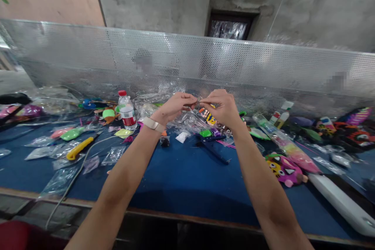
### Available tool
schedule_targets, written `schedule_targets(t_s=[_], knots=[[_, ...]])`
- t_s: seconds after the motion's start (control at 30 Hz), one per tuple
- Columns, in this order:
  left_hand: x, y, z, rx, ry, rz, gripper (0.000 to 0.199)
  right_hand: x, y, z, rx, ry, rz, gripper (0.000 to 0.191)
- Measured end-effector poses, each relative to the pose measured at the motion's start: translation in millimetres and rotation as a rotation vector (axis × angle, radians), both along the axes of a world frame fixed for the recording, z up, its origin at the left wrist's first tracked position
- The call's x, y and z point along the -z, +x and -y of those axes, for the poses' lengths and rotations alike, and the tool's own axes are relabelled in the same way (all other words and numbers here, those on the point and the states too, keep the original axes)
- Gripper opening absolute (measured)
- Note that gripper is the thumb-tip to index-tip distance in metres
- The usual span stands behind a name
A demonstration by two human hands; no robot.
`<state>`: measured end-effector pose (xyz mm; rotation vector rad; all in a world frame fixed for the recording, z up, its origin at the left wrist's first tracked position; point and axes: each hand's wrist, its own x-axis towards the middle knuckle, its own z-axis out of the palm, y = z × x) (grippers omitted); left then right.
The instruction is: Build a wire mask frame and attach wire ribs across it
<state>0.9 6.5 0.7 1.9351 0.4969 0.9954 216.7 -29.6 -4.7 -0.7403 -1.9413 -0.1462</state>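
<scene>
Both arms reach forward over the blue table, and the hands meet above its far part. My left hand, with a pale band at the wrist, is closed in a pinch. My right hand is pinched too, its fingertips almost touching the left ones. Something tiny and thin shows between the fingertips, too small to name. Below the hands lie clear plastic wrap, a small white packet, a green piece and a dark blue tool.
A red-capped bottle stands left of my left arm. Further left are a yellow-handled cutter, a cable and clay packets. At right lie a pink clay figure, a long bag of coloured pieces and a white device. Perforated metal panels rise behind.
</scene>
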Motion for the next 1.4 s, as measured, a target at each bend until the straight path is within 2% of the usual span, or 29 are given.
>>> schedule_targets(t_s=[0.03, 0.1, 0.2, 0.27, 0.37, 0.47, 0.6, 0.7, 0.8, 0.93, 1.1, 1.23, 1.4], knots=[[0.8, 0, -1, -0.002, 0.013, 0.003, 0.040, -0.1, -1, 1, 0.012, 0.000, -0.011, 0.012], [2.0, 2, -2, -0.100, 0.140, 0.041, 0.031, -0.5, -5, 3, 0.019, -0.025, -0.068, 0.012], [2.2, 5, -1, -0.354, 0.528, 0.103, 0.020, -1.4, -8, 5, -0.012, -0.097, -0.173, 0.013], [1.7, 5, 0, -0.466, 0.792, 0.050, 0.017, -2.1, -8, 4, -0.031, -0.132, -0.214, 0.014], [1.6, 2, 0, -0.530, 1.055, -0.111, 0.018, -2.7, -6, 3, -0.031, -0.152, -0.220, 0.014], [3.5, -1, -2, -0.556, 1.144, -0.224, 0.016, -1.5, -5, 2, -0.023, -0.139, -0.189, 0.014], [5.8, 0, -4, -0.553, 1.054, -0.294, 0.018, 1.2, -2, 0, 0.007, -0.066, -0.094, 0.013], [3.9, 1, -3, -0.464, 0.859, -0.275, 0.018, 2.4, 2, -3, 0.070, 0.016, 0.039, 0.014], [0.2, -3, -3, -0.282, 0.575, -0.233, 0.017, 2.9, 6, -6, 0.114, 0.095, 0.154, 0.015], [-1.0, -12, -8, -0.006, 0.235, -0.256, 0.024, 3.0, 8, -7, 0.074, 0.135, 0.321, 0.021], [4.7, -18, -17, 0.213, -0.080, -0.170, 0.023, 3.1, 5, -6, 0.050, 0.159, 0.382, 0.025], [9.5, -19, -20, 0.330, -0.214, -0.137, 0.023, 2.3, 3, -4, 0.037, 0.121, 0.367, 0.026], [11.6, -17, -22, 0.318, -0.216, -0.148, 0.026, -0.7, 1, 0, 0.003, -0.052, 0.249, 0.018]])
